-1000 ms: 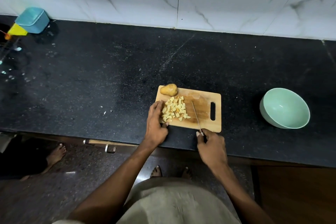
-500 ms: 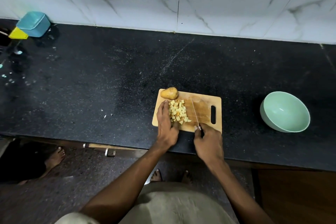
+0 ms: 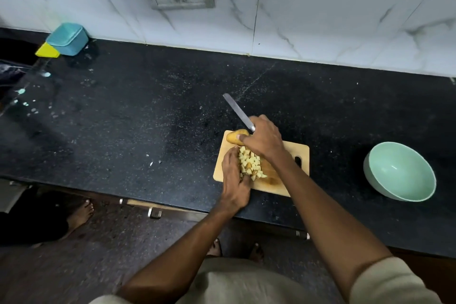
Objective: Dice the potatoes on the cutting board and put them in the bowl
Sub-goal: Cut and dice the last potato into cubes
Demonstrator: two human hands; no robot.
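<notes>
One potato lies diced (image 3: 250,165) against my flat left hand (image 3: 234,175), one whole potato (image 3: 234,136) waits, the bowl (image 3: 399,171) holds nothing, and my right hand (image 3: 265,139) keeps its grip clenched on the knife (image 3: 238,111).

A black speckled countertop (image 3: 148,118) is seen — on it are set a wooden cutting board (image 3: 299,153), a green bowl (image 3: 399,173) well apart, and a teal container (image 3: 67,38).

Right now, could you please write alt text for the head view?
A person's right hand, holding a knife, reaches for a whole potato on a cutting board, while the left hand rests beside the potato cubes; a green bowl sits right.
</notes>
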